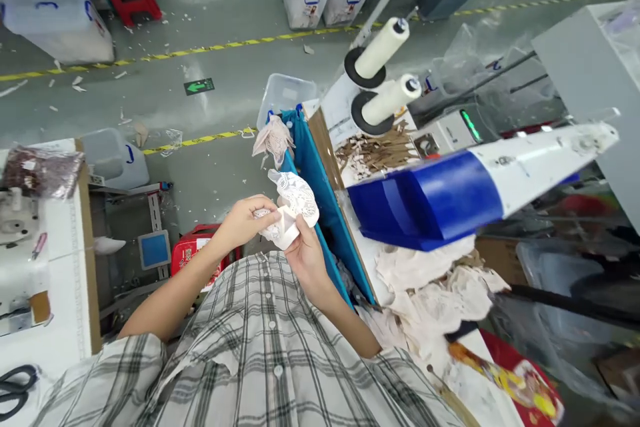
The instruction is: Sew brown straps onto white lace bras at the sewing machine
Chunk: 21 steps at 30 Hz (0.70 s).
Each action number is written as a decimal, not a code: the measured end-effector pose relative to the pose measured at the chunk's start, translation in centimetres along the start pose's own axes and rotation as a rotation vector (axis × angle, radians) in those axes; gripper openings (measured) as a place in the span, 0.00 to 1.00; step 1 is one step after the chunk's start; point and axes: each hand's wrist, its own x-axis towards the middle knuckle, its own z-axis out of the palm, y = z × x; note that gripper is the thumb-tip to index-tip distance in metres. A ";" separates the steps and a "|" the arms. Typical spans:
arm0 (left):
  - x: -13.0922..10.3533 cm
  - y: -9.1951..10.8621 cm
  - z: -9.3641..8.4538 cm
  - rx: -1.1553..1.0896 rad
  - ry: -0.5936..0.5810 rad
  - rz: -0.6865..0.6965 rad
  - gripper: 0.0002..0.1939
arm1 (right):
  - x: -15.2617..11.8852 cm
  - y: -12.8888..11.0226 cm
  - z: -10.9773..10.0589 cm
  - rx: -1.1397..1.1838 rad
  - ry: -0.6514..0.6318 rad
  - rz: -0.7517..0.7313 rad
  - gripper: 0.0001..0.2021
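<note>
A white lace garment piece point(300, 197) is held up in front of the checked shirt, near the middle of the view. My left hand point(250, 219) pinches its left part between thumb and fingers. On the right side, my right hand point(305, 250) grips the lower edge with the thumb on top. A smooth pale band of the piece is folded between the two hands. Just beyond it, a pale pink garment point(275, 140) hangs over the rim of a blue-green cloth bin point(313, 180).
To the right stand two white thread cones point(383, 47), a blue tray point(425, 203) on a white machine arm, and heaped pale fabric point(445, 287). A white worktable point(65, 267) with black scissors point(17, 390) is at the left. A red bag point(193, 250) sits below my left forearm.
</note>
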 end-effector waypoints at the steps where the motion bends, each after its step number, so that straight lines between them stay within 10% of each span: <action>1: 1.5 0.3 -0.8 -0.033 0.012 -0.038 0.13 | 1.7 -0.6 0.9 0.013 -0.011 0.017 0.19; 9: 10.4 2.6 -7.8 -0.149 0.157 -0.241 0.17 | 12.3 -5.7 8.9 -0.037 -0.144 0.098 0.21; 16: 16.1 0.7 -12.3 -0.017 0.324 -0.183 0.18 | 21.0 -3.3 12.6 -0.219 -0.167 0.204 0.23; 21: 20.4 -1.5 -20.7 0.158 0.273 -0.144 0.13 | 29.6 -2.8 14.3 -0.647 -0.404 0.183 0.24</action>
